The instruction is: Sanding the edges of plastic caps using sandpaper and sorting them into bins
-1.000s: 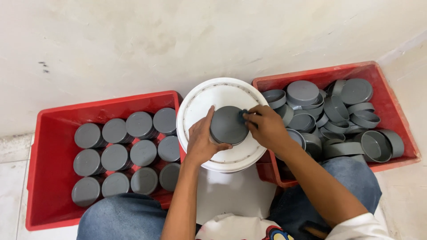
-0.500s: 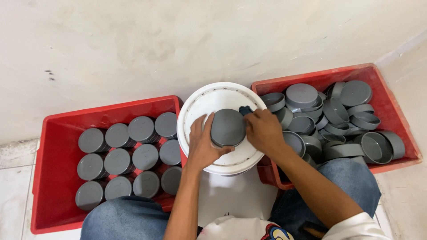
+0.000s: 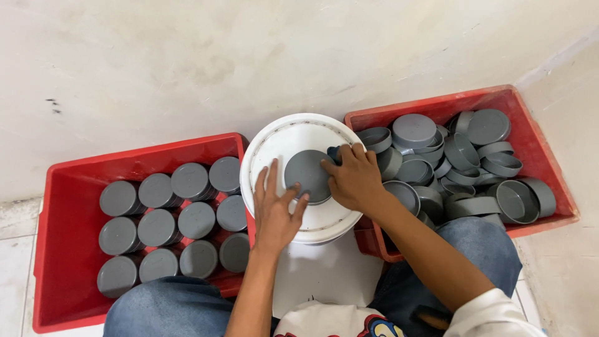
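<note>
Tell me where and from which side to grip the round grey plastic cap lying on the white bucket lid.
Grip the round grey plastic cap by its rim, pinching across the disc from above. It lies flat on the white bucket lid, so only the edge gives purchase. The left hand touches its near-left edge and the right hand covers the right edge, so the far-left rim is probably the free place to pinch.

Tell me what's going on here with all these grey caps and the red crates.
A seated person works a round grey plastic cap on the lid of a white plastic bucket between their knees. The left hand lies flat with fingertips on the cap's near edge; the right hand grips its far side, holding a small dark object. The red plastic crate on the left holds caps stood in neat rows; the red plastic crate on the right holds a loose pile.
</note>
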